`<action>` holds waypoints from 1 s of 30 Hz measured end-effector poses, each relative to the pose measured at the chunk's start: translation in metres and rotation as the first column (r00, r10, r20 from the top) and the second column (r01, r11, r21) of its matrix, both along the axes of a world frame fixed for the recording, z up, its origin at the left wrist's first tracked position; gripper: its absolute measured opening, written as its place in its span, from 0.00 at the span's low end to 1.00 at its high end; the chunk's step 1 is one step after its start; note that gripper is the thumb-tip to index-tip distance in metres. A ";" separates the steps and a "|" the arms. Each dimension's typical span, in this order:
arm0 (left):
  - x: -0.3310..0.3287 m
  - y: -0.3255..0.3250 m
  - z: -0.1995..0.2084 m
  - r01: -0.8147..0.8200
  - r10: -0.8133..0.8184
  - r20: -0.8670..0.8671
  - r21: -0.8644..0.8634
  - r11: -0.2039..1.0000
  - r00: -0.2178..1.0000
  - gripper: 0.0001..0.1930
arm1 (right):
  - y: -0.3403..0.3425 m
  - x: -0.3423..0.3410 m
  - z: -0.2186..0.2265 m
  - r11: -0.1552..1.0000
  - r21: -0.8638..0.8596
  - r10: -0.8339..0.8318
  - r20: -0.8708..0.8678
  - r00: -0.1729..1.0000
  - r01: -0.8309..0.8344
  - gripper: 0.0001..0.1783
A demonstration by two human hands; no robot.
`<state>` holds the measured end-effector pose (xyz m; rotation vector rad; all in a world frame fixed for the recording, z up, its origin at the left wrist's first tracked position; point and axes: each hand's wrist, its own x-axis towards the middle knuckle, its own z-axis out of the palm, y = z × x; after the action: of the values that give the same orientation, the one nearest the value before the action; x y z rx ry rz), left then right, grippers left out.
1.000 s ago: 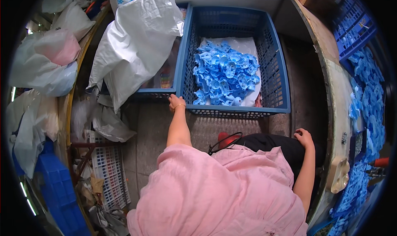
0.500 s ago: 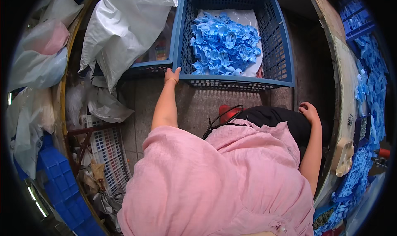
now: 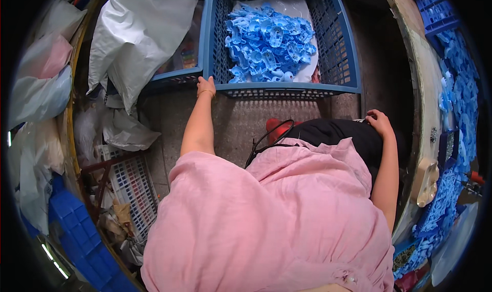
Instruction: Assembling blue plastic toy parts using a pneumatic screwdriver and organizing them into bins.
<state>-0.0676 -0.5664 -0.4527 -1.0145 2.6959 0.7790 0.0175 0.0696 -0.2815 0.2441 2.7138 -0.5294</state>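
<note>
At the near left corner of a blue mesh-sided plastic crate (image 3: pixel 287 87), my left hand (image 3: pixel 206 85) has its fingers hooked over the rim. Inside the crate, many small light-blue molded plastic parts (image 3: pixel 271 43) lie heaped on a white plastic sheet (image 3: pixel 307 69). My right hand (image 3: pixel 378 122) rests on my leg in black trousers (image 3: pixel 333 130), its fingers loosely spread and holding nothing.
A second blue crate (image 3: pixel 177 75) adjoins on the left, partly covered by a large white plastic bag (image 3: pixel 136 41). At right stands a worktable (image 3: pixel 428 112) with more blue parts (image 3: pixel 461 97). A white plastic basket (image 3: pixel 133 184) and crumpled bags (image 3: pixel 128 130) sit lower left.
The whole view has shifted, so the crates appear slightly higher and further left. My left hand stays on the crate corner and my right hand stays on my leg.
</note>
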 end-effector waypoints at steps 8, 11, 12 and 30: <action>0.004 -0.011 -0.009 0.015 -0.011 -0.061 0.060 0.998 0.998 0.30 | -0.001 0.000 0.000 0.999 -0.033 -0.035 0.041 0.999 0.036 0.19; 0.002 -0.012 -0.006 -0.023 0.041 -0.101 0.178 0.984 0.994 0.30 | -0.003 -0.001 0.001 0.999 -0.029 -0.027 0.024 0.999 0.028 0.19; 0.003 -0.009 -0.003 -0.023 0.042 -0.102 0.177 0.984 0.994 0.30 | -0.004 0.001 0.000 0.999 -0.029 -0.030 0.037 0.999 0.031 0.19; -0.020 0.058 0.163 -0.066 0.218 -0.043 0.880 0.470 0.975 0.27 | -0.033 0.006 -0.002 0.999 0.024 -0.035 0.001 0.999 0.035 0.19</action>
<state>-0.0874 -0.5080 -0.2895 -0.8756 1.7657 2.0436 0.0233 0.0366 -0.2832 0.2980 2.7201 -0.5070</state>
